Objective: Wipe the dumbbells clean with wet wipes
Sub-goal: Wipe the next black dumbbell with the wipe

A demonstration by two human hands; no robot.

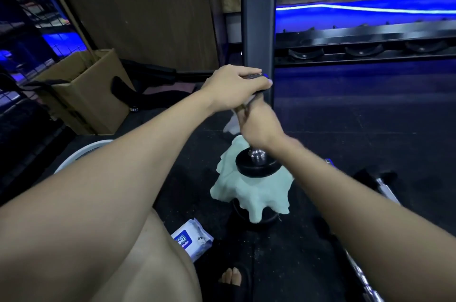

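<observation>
Dumbbell [256,153] stood on end, near-vertical and leaning slightly away, lower plate resting on a pale green cloth [246,193] draped over something dark and round, likely a second dumbbell head, so the bar was presented upright for wiping. Left hand [234,87] capped the upper plate, fingers curled over its rim and thumb against the edge, presumably to steady it against tipping. Right hand [259,124] was wrapped around the bar below that, fingers clamped on it with a white wet wipe [232,124] poking out on the left side; motion blur hid the exact grip, so I'd guess the wipe sat between palm and bar. Plates looked matte black, rubber-coated, round; the collar under the right hand was bright chromed steel. Cloth was soft and crumpled, hanging in folds. Wet wipes pack [191,240], glossy plastic with a blue label, lay flat on the dark speckled rubber floor [345,129] near the person's knee, well within reach. Cardboard box [84,89] sat off to the left; the dumbbell rack [365,47] behind showed bare cradles.
</observation>
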